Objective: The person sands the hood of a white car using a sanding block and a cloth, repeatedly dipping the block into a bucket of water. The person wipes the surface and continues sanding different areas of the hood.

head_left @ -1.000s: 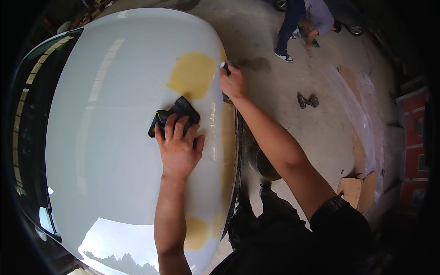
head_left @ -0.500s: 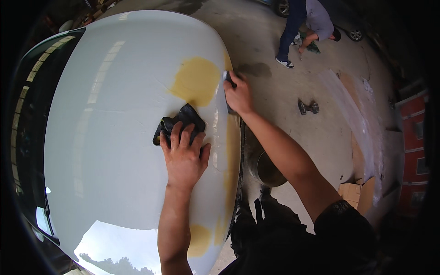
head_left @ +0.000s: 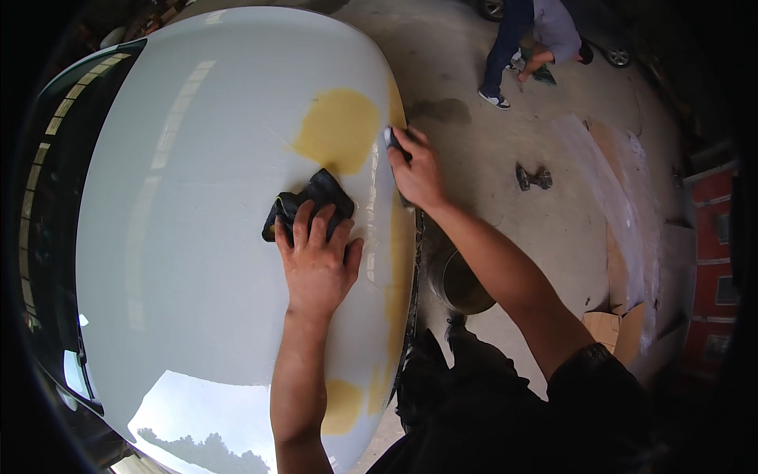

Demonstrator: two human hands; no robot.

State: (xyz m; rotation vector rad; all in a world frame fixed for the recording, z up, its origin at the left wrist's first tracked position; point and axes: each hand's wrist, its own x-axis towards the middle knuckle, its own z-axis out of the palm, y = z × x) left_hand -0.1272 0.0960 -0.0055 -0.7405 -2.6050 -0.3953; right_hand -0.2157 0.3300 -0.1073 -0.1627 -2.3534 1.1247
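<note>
My left hand [head_left: 320, 253] lies on a folded black cloth [head_left: 330, 186] on the white hood [head_left: 189, 205], its fingers spread and curled over the cloth. My right hand [head_left: 417, 175] grips a long dark block with a pale end [head_left: 389, 137] against the hood's rounded right edge. Beside it is a rounded yellow patch [head_left: 332, 126]; a yellow strip [head_left: 396, 296] runs along that edge, and another patch [head_left: 341, 407] lies beside my left forearm.
A dark windshield [head_left: 55, 197] borders the left. A co-worker [head_left: 549, 31] bends over at the upper right. On the floor are a bucket [head_left: 454, 288], dark objects [head_left: 533, 177], long sheeting [head_left: 612, 205] and cardboard [head_left: 600, 328]. A red structure [head_left: 711, 261] stands far right.
My right hand and its block have moved along the hood's edge toward my body, down the picture. My left hand has stayed on the cloth in nearly the same spot.
</note>
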